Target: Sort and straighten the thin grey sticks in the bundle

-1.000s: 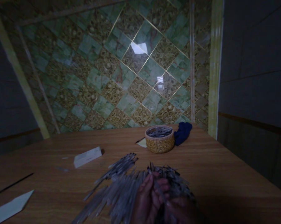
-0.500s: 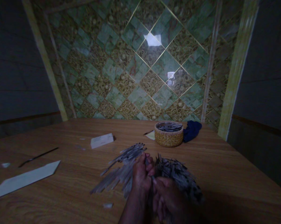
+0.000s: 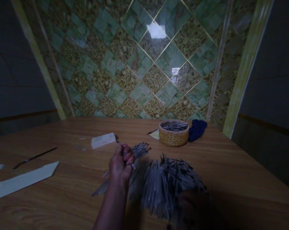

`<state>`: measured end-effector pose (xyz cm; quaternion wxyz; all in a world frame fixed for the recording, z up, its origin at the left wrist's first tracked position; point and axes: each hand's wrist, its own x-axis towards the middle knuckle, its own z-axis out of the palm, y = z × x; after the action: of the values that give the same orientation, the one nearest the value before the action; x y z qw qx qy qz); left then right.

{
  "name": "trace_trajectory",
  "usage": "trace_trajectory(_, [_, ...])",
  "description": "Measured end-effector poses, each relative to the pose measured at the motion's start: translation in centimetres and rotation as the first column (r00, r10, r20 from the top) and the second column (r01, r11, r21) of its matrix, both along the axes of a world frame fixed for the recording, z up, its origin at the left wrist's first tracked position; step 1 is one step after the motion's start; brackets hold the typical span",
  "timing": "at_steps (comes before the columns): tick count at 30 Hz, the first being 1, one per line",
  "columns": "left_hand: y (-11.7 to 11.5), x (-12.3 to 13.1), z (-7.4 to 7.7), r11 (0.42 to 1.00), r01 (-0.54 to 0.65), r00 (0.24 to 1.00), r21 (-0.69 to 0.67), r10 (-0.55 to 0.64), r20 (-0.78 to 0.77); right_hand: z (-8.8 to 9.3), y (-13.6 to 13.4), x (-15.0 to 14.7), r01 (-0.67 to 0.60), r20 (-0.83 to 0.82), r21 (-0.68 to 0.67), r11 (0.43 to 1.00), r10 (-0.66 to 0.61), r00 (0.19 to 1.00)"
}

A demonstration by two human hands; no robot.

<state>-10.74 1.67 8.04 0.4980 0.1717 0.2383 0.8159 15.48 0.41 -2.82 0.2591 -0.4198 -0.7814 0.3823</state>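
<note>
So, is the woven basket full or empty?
Not empty: thin grey sticks lie inside the woven basket, visible near its rim. How deep they go is hidden.

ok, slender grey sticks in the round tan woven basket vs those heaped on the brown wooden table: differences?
Basket sticks sit inside the woven basket; table sticks fan out loose on the wooden table.
Basket sticks lie farther from the person; table sticks nearer, partly behind the left hand.
Both look slender and grey.

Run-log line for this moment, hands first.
left hand: closed around slender piece; right hand: dark, grip unclear; pile: slender pieces; basket: similar pieces inside
</note>
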Motion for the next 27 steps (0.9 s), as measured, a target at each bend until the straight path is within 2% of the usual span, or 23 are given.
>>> trace_trajectory(5, [0.6,3.7,-5.5,0.979,0.106,0.994,-0.173,-0.108,-0.002,1.2,4.5,1.7,0.141,0.187,0.271,0.952,-0.196,0.963])
trace_trajectory(8, [0.7,5.0,-7.1,0.965,0.151,0.987,-0.216,-0.159,-0.018,1.0,6.4,1.6,0.164,0.181,0.286,0.944,-0.221,0.958])
trace_trajectory(12, [0.4,5.8,-7.4,0.952,0.191,0.977,-0.241,-0.208,-0.046,0.3,7.2,1.3,0.211,0.114,0.282,0.936,-0.251,0.961])
trace_trajectory(17, [-0.1,6.2,-8.0,0.943,0.228,0.968,-0.244,-0.246,-0.048,0.7,6.0,1.1,0.229,0.014,0.247,0.942,-0.24,0.971])
trace_trajectory(20, [-0.3,6.6,-8.2,0.943,0.24,0.966,-0.229,-0.255,-0.038,1.2,4.0,-0.3,0.164,0.021,0.148,0.975,-0.168,0.985])
trace_trajectory(24, [-0.5,7.3,-8.1,0.944,0.264,0.962,-0.2,-0.271,-0.011,1.8,0.9,-3.5,-0.013,-0.019,-0.06,0.998,0.012,1.0])
trace_trajectory(27, [-0.7,7.8,-8.0,0.94,0.294,0.955,-0.173,-0.298,0.0,2.1,-0.6,-5.7,-0.029,-0.068,-0.134,0.991,0.02,0.997])
